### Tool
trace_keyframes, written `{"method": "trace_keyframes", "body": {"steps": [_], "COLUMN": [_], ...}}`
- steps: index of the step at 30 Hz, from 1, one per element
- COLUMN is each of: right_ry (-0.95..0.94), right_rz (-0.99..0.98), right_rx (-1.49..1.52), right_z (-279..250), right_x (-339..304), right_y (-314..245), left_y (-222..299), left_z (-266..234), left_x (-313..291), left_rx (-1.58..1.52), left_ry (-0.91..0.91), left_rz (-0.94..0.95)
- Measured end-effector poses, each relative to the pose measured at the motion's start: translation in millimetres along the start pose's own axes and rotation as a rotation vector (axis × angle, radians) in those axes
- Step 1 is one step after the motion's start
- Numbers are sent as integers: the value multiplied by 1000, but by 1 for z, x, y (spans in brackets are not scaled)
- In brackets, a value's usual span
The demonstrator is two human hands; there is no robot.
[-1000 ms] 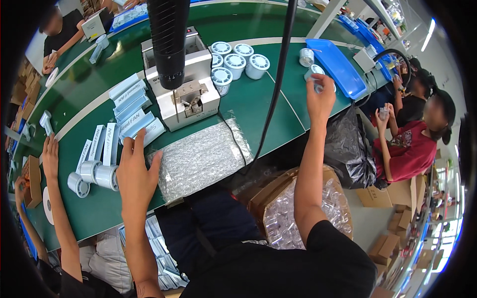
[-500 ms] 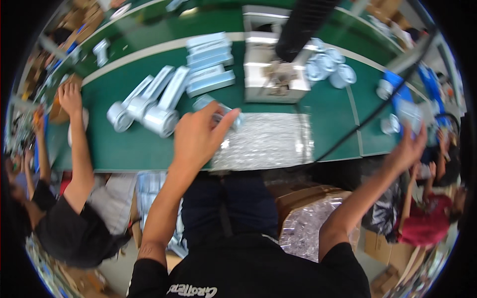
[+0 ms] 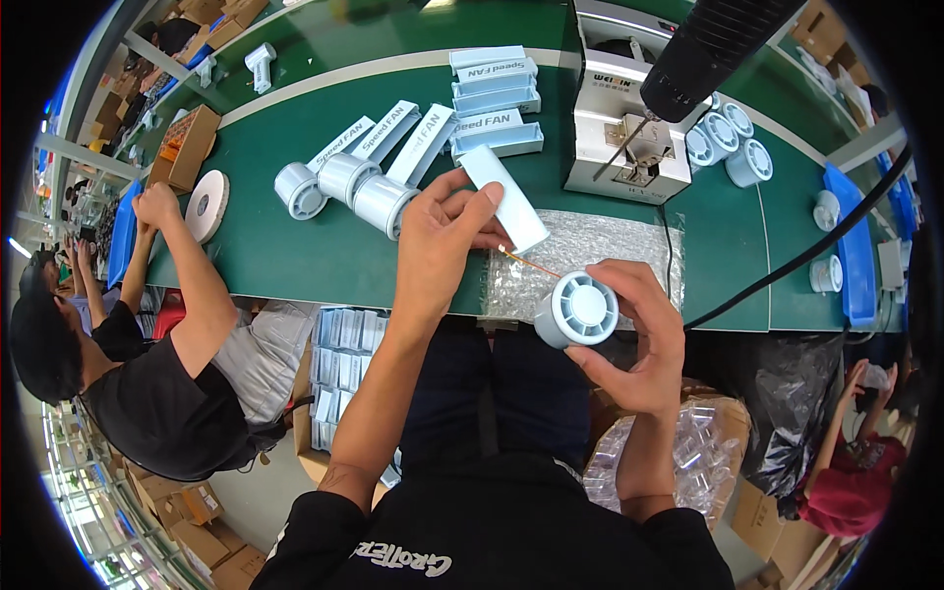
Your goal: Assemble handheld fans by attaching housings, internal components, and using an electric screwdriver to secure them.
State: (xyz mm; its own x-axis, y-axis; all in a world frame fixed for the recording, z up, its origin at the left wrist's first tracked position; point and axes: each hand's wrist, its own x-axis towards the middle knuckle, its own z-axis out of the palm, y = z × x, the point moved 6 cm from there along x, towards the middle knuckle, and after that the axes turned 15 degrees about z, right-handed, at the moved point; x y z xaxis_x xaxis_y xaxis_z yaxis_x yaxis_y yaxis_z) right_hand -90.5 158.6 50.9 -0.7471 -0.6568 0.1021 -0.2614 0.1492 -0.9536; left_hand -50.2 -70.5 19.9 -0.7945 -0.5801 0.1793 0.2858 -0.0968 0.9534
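Left hand (image 3: pixel 438 236) closed on a light-blue handle shell (image 3: pixel 506 202), thumb on top, fingers curled under; shell tilted, held over the left part of the bubble wrap (image 3: pixel 615 246) by the near edge of the bench (image 3: pixel 265 256). Right hand (image 3: pixel 644 339) half open in a wide C, thumb and fingers gripping a round fan head (image 3: pixel 580 307) by its sides, vented face up, above the bench's near edge. Thin wire (image 3: pixel 531 262) spans from fan head to the left fingers, small pale plug at that end; can't tell if it's attached to the shell. Progress: held pair not yet joined, shell and head clearly apart. Toward the bench's left side, three handle-and-head units (image 3: pixel 351 175) lie side by side and look joined; whether finished, can't tell. Left over: stacked loose shells (image 3: pixel 500 141) toward the far edge, left of the white machine (image 3: pixel 629 177); spare fan heads (image 3: pixel 750 162) grouped right of the machine; two more heads (image 3: pixel 826 275) near the bench's right end, beside the blue tray (image 3: pixel 855 265). Black driver (image 3: pixel 713 59) hangs over the machine, neither hand on it.
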Motion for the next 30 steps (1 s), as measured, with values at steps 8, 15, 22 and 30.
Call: {"method": "trace_keyframes", "body": {"steps": [8,15,22,30], "right_ry": [57,70,-2,35], "right_rz": [-19,-7,23,-57], "right_rx": [35,58,73,50], "right_z": [-8,-18,-12,-8], "right_x": [-1,2,5,7], "right_y": [-1,2,9,3], "left_y": [-2,-5,-7,-9], "left_z": [-1,-5,-4,-6], "left_x": [-1,1,-1,0], "left_rx": [-96,-105,-74,-48], "left_ry": [23,55,64,73], "left_rz": [-34,-28,-23,9]}}
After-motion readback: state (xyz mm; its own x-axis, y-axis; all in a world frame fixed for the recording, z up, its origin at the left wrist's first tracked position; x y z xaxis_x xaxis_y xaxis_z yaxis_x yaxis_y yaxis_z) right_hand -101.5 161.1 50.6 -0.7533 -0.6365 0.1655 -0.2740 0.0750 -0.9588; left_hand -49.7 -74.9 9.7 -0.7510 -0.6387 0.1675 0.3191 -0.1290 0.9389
